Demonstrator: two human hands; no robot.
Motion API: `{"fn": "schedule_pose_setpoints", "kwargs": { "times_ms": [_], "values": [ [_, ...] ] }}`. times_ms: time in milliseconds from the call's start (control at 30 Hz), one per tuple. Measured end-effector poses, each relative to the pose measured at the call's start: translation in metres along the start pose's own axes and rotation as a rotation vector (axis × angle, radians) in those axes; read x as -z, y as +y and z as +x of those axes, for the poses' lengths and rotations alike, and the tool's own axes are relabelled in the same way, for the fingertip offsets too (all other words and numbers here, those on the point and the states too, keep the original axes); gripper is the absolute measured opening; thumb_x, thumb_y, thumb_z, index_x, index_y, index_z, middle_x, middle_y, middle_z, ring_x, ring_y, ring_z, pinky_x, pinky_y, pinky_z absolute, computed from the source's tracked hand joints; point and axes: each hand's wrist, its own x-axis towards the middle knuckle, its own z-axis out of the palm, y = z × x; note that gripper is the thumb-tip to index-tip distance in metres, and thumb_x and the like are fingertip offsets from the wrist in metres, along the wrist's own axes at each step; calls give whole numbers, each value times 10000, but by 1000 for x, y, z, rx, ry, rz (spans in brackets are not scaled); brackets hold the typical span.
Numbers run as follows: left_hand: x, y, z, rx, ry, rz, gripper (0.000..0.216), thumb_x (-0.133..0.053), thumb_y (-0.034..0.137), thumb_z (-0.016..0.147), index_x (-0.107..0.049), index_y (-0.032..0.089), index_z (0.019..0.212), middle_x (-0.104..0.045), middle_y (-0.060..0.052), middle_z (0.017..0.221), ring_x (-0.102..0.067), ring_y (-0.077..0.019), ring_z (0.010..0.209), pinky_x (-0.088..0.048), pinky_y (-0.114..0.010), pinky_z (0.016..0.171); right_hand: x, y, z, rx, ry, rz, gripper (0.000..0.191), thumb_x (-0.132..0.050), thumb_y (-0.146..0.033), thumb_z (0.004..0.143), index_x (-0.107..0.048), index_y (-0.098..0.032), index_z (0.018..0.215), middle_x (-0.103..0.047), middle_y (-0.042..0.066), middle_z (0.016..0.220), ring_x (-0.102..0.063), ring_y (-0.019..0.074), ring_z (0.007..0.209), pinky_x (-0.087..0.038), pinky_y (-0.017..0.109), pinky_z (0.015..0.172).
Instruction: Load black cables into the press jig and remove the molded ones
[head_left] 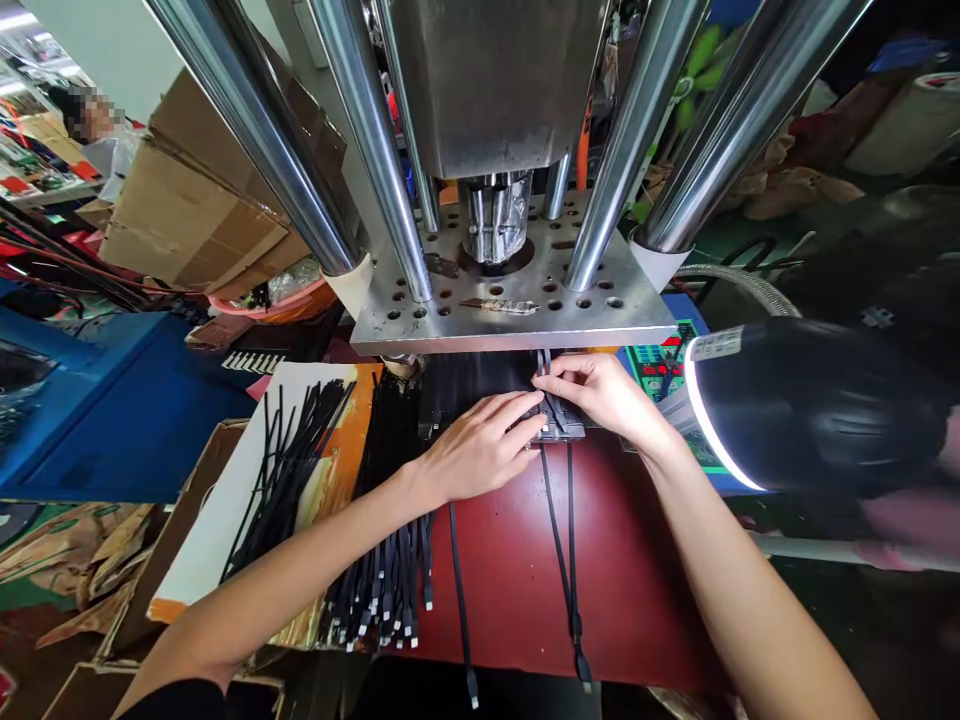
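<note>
Overhead passage at 12 o'clock is blocked by the steel plate (517,300) and columns (379,150). At 3 o'clock a black lamp (810,405) intrudes; at 9 o'clock cable bundles (382,560) are piled. Bare red mat (637,560) is left open at 6 o'clock.

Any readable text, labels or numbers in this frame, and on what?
None can be read.
White label on the black lamp head: print too blurred.
Green control panel behind the right hand: markings too small.
Cardboard boxes: no legible print.

A single head-worn camera looks forward and steeply down from close above the red surface (637,560). Both forearms enter from the bottom edge, the hands meet mid-frame, and the press columns (360,140) rise just beyond them.
</note>
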Motion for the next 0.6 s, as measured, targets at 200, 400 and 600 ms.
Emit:
{"fn": "schedule_pose_setpoints", "kwargs": {
  "times_ms": [200, 400, 600],
  "values": [
    [-2, 1, 3, -46, 8, 51, 376, -503, 180, 1109, -663, 89, 1438, -696, -230, 1511, -626, -345, 1480, -563, -566, 1240, -4, 3, -4, 44, 112, -34, 619, -709, -786, 907, -740, -201, 709, -688, 43, 718, -477, 152, 613, -389, 325, 629],
    [-17, 1, 7, 17, 157, 1, 314, -521, 237, 1146, -766, 127, 1309, -804, -178, 1359, -732, -311, 1372, -628, -520, 1168, -3, 12, -8, -42, 134, 125, 508, -813, -657, 850, -811, -186, 1042, -710, 30, 761, -481, 151, 600, -400, 310, 579],
    [-31, 6, 11, 83, 234, -2, 341, -483, 241, 1166, -812, 153, 1154, -857, -111, 1244, -791, -262, 1283, -633, -460, 1169, -4, 13, -8, -51, 148, 131, 465, -818, -612, 842, -796, -199, 1052, -683, 25, 756, -482, 157, 607, -403, 321, 577]
  ]
}}
